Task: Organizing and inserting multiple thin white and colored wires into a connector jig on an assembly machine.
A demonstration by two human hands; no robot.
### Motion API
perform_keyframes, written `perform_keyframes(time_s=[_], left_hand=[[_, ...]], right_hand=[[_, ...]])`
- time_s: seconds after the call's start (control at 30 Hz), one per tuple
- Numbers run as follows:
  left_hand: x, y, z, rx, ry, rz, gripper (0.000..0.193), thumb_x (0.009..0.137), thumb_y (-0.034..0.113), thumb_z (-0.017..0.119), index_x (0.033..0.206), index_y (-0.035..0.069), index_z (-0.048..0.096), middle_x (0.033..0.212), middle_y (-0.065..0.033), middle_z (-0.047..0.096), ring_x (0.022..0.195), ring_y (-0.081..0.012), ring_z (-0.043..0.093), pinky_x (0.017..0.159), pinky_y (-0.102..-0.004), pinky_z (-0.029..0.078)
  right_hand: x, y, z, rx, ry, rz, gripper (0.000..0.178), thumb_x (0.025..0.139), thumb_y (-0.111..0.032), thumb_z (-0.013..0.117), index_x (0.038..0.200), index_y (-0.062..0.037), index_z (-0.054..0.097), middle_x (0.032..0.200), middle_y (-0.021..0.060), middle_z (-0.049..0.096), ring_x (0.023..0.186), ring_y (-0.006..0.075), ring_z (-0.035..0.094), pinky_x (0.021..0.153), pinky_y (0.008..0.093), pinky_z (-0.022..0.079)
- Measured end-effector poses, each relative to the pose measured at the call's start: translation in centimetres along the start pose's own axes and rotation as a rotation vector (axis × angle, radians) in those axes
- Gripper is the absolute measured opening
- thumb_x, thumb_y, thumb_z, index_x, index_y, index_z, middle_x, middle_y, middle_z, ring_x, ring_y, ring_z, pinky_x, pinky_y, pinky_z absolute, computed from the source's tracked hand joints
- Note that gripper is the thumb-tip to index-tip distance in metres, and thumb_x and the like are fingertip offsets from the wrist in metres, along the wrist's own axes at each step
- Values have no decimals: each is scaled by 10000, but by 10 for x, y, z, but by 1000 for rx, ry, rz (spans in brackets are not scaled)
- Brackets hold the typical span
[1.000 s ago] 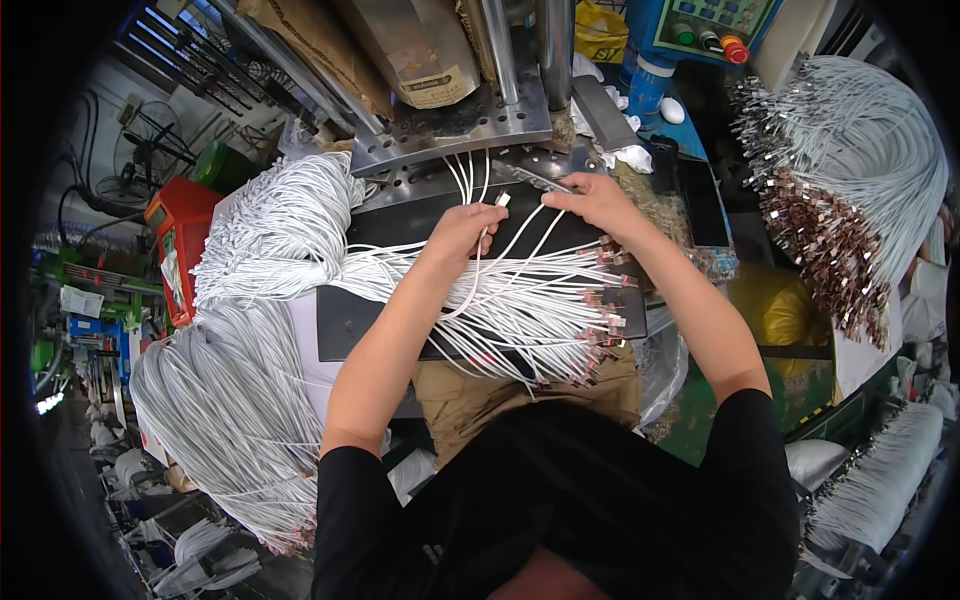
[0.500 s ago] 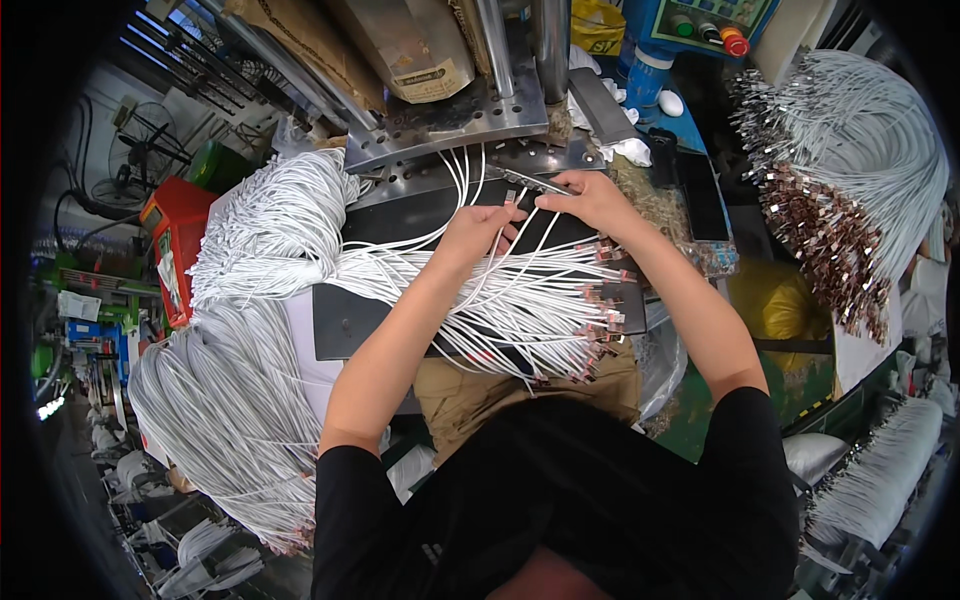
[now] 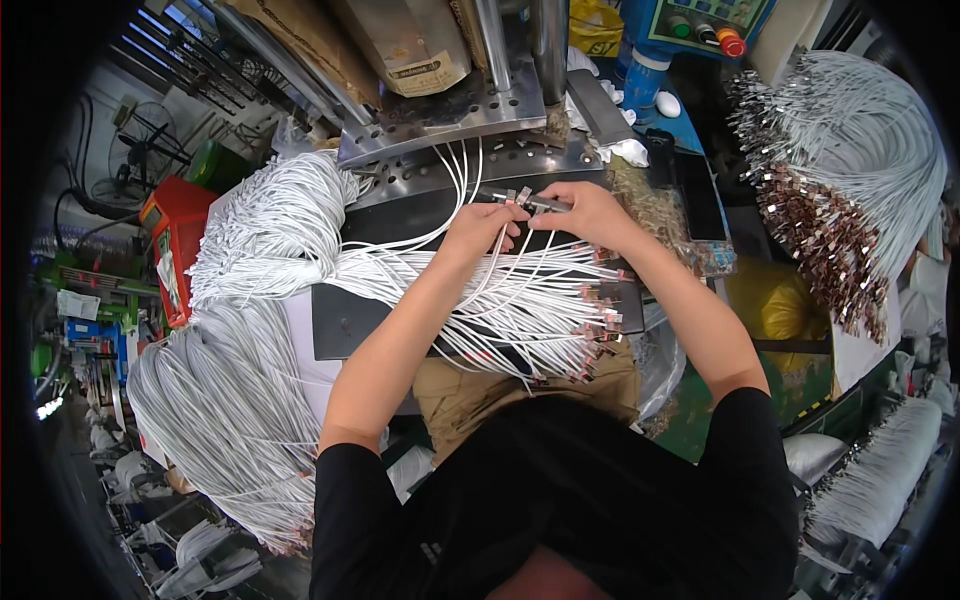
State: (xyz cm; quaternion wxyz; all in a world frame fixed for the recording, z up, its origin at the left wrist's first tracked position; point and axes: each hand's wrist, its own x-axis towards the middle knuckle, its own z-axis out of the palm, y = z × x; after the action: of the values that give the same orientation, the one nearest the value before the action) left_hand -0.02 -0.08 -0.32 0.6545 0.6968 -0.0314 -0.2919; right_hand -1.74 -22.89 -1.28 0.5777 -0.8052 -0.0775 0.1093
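My left hand (image 3: 484, 226) is closed in a pinch on a white cable (image 3: 499, 240) just below its small metal connector (image 3: 511, 197). Close by on the right, my right hand (image 3: 582, 211) grips the end of a narrow dark metal bar (image 3: 547, 203) between thumb and fingers. Another connector (image 3: 525, 196) stands at the bar between both hands, its white cable running down under my right fingers. Below my hands a fan of white cables (image 3: 500, 307) with reddish-brown and metal ends spreads over a black board (image 3: 350, 325). The exact contact between bar and connectors is too small to tell.
A perforated steel press plate (image 3: 440, 125) with upright posts stands just beyond my hands. White cable bundles (image 3: 270, 215) pile at the left. A control box (image 3: 715, 25) with buttons is at the far right, and a large cable coil (image 3: 860, 130) hangs at the right.
The metal bar has come nearer and left in my right hand, meeting the connectors beside my left hand. My left hand has barely moved.
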Motion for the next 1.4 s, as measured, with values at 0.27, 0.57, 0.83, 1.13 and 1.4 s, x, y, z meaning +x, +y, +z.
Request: perform_keyframes(time_s=[0.27,0.57,0.83,1.13,1.4], left_hand=[[-1,-2,-1,-16,-3,-6,263,944,216,608,998,-7,736,783,-22,641,663,-110,588,651,-244,476],[0,3,-16,-117,33,45,326,970,319,632,1011,9,724,801,-9,663,686,-103,620,625,-233,464],[-6,3,-36,315,-62,-46,314,947,316,672,890,11,726,695,-20,653,570,-103,605,526,-240,444],[-8,7,-21,430,-34,-16,314,916,285,688,779,5,730,611,-32,634,530,-93,585,502,-255,431],[-12,13,-22,612,-20,-16,334,888,326,662,760,27,743,644,-75,699,550,-161,661,583,-303,519]], right_hand=[[-1,0,2,106,132,44,373,825,-289,804,1029,14,730,835,64,728,728,116,641,678,283,487],[3,2,-4,141,47,29,398,818,-292,811,1042,27,726,840,82,728,733,125,648,695,277,490],[5,1,-7,25,23,59,455,789,-339,830,1044,22,721,841,87,730,738,131,653,708,289,493],[-7,-15,-4,-130,-85,43,430,775,-349,834,1042,-30,725,836,77,728,746,131,655,708,283,490],[3,-5,-4,-48,0,0,402,789,-321,831,1056,-41,721,819,66,721,732,121,631,707,280,483]])
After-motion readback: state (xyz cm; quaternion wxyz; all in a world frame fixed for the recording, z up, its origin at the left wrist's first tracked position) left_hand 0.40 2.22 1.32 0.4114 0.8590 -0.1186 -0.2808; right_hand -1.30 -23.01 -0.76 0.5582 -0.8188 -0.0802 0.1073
